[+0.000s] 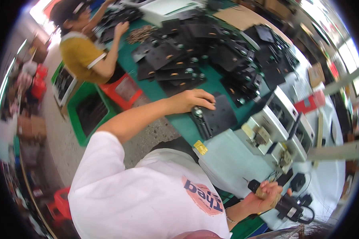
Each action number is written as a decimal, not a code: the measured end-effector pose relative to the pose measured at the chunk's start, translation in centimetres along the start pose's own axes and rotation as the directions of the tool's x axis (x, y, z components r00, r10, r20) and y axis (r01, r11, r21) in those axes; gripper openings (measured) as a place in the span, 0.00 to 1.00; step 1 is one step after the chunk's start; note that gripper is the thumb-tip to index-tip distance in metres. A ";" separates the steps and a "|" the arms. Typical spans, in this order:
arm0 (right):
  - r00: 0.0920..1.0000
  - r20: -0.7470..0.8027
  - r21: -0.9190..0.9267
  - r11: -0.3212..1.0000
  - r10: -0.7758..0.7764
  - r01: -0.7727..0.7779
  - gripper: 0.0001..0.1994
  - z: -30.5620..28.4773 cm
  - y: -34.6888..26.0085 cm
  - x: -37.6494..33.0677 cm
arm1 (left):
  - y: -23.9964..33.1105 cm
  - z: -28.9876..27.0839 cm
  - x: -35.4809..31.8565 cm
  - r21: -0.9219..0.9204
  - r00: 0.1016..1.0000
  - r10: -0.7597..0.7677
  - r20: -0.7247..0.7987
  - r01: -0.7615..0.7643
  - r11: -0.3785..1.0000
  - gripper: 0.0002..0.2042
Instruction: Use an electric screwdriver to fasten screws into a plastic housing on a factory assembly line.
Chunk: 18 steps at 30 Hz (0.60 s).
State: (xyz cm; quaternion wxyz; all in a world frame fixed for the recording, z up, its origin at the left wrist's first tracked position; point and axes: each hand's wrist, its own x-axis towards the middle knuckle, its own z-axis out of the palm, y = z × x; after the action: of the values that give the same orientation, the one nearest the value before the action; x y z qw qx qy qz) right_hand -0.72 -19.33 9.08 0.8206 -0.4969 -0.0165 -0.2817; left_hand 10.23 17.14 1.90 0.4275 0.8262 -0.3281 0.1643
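Left hand (191, 100): fingers curled onto black plate (215, 117) at green bench (179, 123) edge | Right hand (265, 195): closed around black power driver (283, 203) | Progress: plate not yet under driver; many black plates (195, 51) remain piled behind.

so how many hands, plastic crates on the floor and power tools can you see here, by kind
hands: 4, the person's left hand, right hand and a co-worker's two
floor crates: 3, green crate, red crate, red crate
power tools: 1, black driver
total: 8
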 end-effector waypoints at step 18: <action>0.994 0.105 -0.089 0.995 -0.027 0.036 0.27 0.0 1.0 0.2 | 7.7 4.2 1.1 0.460 0.867 -0.495 0.055 0.418 0.783 0.39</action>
State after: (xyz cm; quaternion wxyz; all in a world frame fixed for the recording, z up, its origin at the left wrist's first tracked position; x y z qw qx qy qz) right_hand -0.05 -19.13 8.32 0.7905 -0.5475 -0.0542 -0.2689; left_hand 5.73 10.05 4.64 0.2300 0.9658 -0.1083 0.0518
